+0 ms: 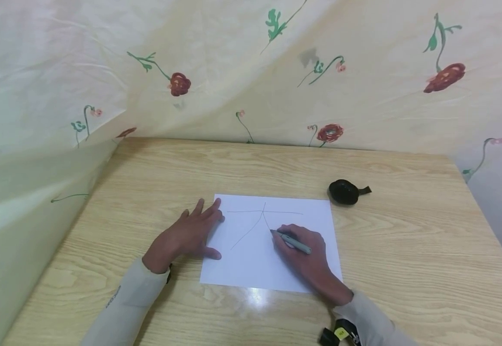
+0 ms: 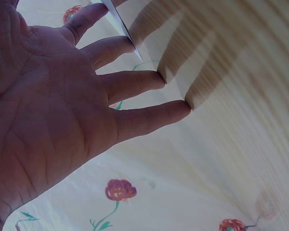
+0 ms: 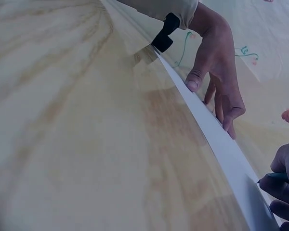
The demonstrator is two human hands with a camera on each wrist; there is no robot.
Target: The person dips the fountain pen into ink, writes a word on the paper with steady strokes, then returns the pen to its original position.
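Observation:
A white sheet of paper [image 1: 251, 269] lies on the table, with several thin lines drawn on it. One runs across near the top, and others branch down from a crossing point. My right hand [image 1: 307, 252] grips a grey-green pen [image 1: 296, 243], its tip on the paper at the lower end of the shorter slanting line. Along the paper's left edge, my left hand [image 1: 188, 235] rests with fingers spread. Its thumb and index finger are on the sheet. In the left wrist view, the other fingertips [image 2: 180, 106] touch the wood beside the paper's edge.
A black rounded object [image 1: 344, 192] with a short strap lies past the paper's upper right corner. The wood-grain table [image 1: 406, 230] meets a flowered cloth [image 1: 233, 57] at the back and left. A black wrist strap with a yellow label [image 1: 341, 332] is by the right sleeve.

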